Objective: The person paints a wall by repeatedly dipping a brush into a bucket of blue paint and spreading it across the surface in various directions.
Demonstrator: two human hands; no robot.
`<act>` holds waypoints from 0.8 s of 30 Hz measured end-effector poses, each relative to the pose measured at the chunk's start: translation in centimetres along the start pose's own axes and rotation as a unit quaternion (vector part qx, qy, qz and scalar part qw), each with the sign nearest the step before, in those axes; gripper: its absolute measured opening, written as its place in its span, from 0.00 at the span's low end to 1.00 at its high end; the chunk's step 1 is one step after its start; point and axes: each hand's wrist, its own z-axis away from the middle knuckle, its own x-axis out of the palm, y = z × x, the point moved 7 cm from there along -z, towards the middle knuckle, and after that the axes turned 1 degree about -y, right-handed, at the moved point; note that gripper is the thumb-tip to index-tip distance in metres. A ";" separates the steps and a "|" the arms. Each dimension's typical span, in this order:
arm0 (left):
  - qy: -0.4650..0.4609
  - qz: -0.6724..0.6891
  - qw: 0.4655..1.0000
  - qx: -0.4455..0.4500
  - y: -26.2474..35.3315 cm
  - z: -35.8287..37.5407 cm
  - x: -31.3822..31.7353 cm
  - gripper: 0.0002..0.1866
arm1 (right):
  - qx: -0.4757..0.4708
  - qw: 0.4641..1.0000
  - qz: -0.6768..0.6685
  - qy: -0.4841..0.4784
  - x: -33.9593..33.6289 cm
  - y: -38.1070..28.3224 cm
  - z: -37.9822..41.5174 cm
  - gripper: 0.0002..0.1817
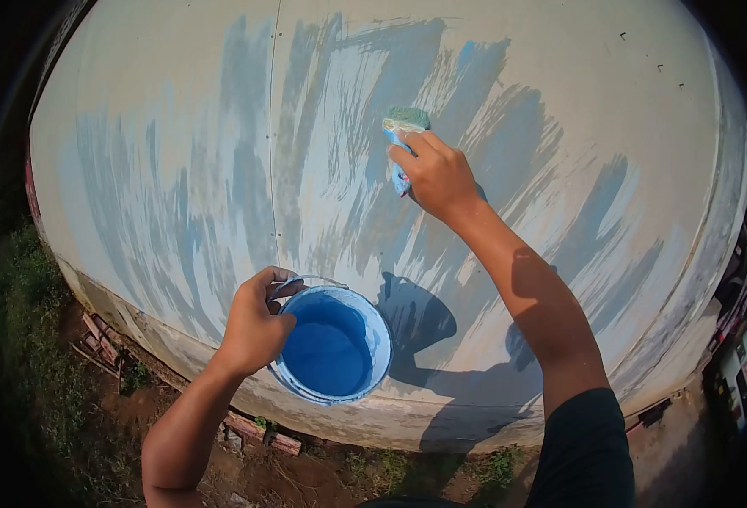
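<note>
My right hand (437, 173) is closed round the handle of a paintbrush (400, 140), its bristles up against a pale wall panel (610, 93). Streaks of grey-blue and light blue paint (246, 152) spread over the panel around the brush. Lower down, my left hand (259, 322) grips a paint bucket (379, 339) at its rim and wire handle. Blue paint (327, 351) lies inside the bucket, and its outer wall is smeared with the same colour. The shadow of my arm and the bucket falls on the panel to the right.
A vertical seam (272, 135) with small fixings runs down the panel. Below the wall's base lie bare soil (297, 483), broken bricks (259, 430) and tufts of grass. Green plants (26, 296) grow at the left; a white object (741, 372) stands at the far right.
</note>
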 end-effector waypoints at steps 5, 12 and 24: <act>0.020 0.029 0.999 -0.017 -1.3 1.5 -2.3 0.27 | -0.034 0.974 -0.165 -0.153 3.7 -8.5 7.6 0.16; 0.034 -0.020 0.999 -0.029 -2.4 3.3 -4.7 0.25 | 0.164 0.893 -0.313 -0.279 2.9 -6.9 7.1 0.16; 0.107 -0.079 0.991 -0.034 -7.5 4.9 -6.4 0.24 | -0.053 0.987 -0.115 -0.101 6.0 -18.9 16.2 0.16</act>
